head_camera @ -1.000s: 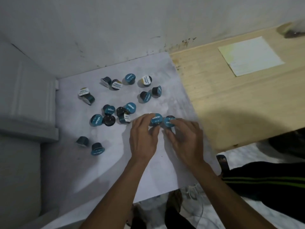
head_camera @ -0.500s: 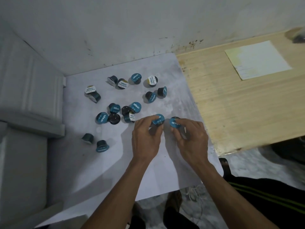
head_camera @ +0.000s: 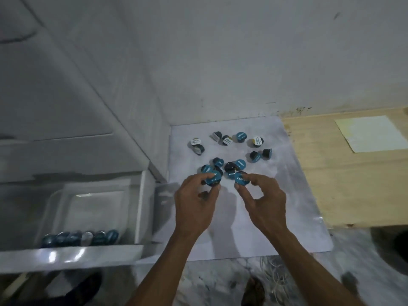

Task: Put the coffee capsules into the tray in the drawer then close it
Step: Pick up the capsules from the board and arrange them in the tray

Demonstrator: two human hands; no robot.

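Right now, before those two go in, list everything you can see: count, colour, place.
Loose round coffee capsules: about fourteen, mostly teal-lidded, some white-lidded, on the pale sheet.
Pale grey sheet: one, beside the drawer.
White open drawer: one, left.
Clear plastic tray: one, inside the drawer.
Capsules in tray: six in a row, teal, one silvery, near edge.
Light wooden board: one, right.
Pale paper sheet: one, on the board.
Left hand: fingers pinch one teal-lidded capsule.
Right hand: fingers pinch another teal capsule.
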